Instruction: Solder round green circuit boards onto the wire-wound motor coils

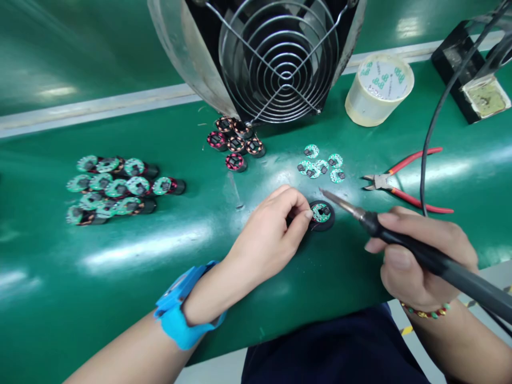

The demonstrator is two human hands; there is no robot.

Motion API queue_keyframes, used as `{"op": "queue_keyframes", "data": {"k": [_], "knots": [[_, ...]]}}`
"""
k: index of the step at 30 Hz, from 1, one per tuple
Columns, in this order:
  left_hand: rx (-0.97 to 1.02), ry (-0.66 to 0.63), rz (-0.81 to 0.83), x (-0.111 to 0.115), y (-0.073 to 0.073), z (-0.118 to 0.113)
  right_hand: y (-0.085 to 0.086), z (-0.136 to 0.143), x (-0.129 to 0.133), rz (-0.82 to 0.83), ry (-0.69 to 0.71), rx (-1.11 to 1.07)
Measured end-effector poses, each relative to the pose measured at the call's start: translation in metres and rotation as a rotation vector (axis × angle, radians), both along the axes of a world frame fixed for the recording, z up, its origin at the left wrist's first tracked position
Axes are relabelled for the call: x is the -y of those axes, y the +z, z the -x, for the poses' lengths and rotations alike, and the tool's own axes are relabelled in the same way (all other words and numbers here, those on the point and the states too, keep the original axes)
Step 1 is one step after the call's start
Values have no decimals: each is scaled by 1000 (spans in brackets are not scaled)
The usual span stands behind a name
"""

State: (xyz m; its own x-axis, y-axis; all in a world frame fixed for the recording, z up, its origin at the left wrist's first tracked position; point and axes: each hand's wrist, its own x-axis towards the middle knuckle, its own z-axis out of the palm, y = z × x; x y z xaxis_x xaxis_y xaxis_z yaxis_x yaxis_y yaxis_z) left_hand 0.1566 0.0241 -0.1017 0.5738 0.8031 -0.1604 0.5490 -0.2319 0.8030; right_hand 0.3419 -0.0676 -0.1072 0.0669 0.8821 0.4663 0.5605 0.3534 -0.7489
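My right hand [424, 250] grips a black-handled soldering iron [404, 242], its metal tip pointing up and left. Just under that tip lies a round green circuit board [320, 212] seated in a black ring-shaped holder [328, 226]. At the left edge of the board, my left hand [276, 226] has thumb and forefinger pinched together; what they pinch, perhaps a thin wire, is too small to make out. Several loose round circuit boards [316, 169] with black parts on them lie beyond the holder.
A caged fan [286, 74] stands at the back, with several copper-wound motor stators [236, 144] before it. Stators with green boards [116, 186] are grouped at left. On the right are red-handled cutters [384, 181], a tape roll [378, 93] and an iron stand with sponge [486, 98].
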Motion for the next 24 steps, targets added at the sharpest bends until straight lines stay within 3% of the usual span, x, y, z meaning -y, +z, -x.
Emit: {"op": "queue_keyframes", "data": {"k": [3, 8, 11, 16, 21, 24], "knots": [[0, -3, -11, 1, -1, 0, -1, 6, -8, -24, 25, -36], [20, -15, -23, 1, -3, 0, -4, 14, -21, 188, 202, 243], [23, -37, -22, 0, -4, 2, -8, 11, -23, 252, 270, 294], [-9, -95, -23, -2, -3, 5, -10, 5, -26, 288, 319, 203], [-42, -56, 11, -5, -1, 11, -8, 3, -32, 309, 346, 236], [-74, -137, 49, -7, 3, 16, -10, 7, -31, 256, 307, 246]]}}
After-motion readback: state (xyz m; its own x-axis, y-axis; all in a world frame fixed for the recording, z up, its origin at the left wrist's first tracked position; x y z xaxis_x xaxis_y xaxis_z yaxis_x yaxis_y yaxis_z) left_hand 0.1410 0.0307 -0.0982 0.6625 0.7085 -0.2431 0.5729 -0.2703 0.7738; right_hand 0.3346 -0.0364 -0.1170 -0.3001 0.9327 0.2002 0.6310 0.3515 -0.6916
